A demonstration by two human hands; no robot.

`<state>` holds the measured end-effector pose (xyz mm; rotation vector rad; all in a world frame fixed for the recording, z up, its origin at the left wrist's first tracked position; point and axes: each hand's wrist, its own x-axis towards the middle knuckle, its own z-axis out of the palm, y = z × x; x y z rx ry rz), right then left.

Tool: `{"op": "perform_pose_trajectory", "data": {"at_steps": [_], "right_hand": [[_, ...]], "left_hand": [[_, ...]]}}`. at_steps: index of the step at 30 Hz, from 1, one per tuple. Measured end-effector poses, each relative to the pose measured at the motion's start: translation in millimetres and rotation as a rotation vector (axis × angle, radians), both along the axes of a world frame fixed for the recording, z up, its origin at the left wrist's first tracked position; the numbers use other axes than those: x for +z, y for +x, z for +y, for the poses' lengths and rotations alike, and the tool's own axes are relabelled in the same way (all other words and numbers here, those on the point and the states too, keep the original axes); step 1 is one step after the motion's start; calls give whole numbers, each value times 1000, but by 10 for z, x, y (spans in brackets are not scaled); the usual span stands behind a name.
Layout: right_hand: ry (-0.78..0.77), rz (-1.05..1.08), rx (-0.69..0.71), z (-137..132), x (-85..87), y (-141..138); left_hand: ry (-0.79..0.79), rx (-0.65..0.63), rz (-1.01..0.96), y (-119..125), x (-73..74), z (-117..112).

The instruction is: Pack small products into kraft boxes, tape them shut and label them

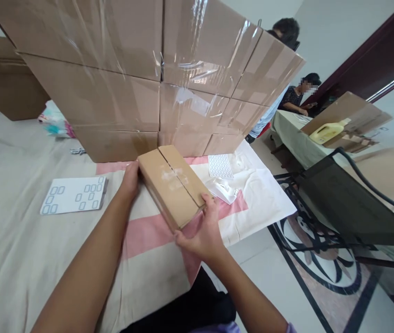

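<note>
A small brown cardboard box (172, 185) with closed top flaps lies on a cloth-covered table (16, 249), over a pink stripe. My left hand (130, 181) grips its far left end, fingers behind the box. My right hand (204, 230) holds the near right corner, thumb on top and fingers curled under the edge. Both hands are closed on the box.
A tall wall of taped cardboard cartons (141, 74) stands just behind the box. A label sheet (74, 195) lies at left, another sticker sheet (220, 166) at right. A dark folding chair (339, 203) stands right. Two other people (297, 92) sit at a far table with a yellow jug (327, 132).
</note>
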<state>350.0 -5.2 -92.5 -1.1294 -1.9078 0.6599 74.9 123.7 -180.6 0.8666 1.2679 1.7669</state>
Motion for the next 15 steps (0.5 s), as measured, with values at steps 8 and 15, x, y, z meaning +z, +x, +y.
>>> {"op": "perform_pose_trajectory", "data": {"at_steps": [8,15], "right_hand": [[191,-303,-332,-693,295,2193],[-15,-99,-840,-631,190,3577]], "left_hand": [[36,-83,91,91,229,-151],[-12,-62,151,92,174,-137]]}}
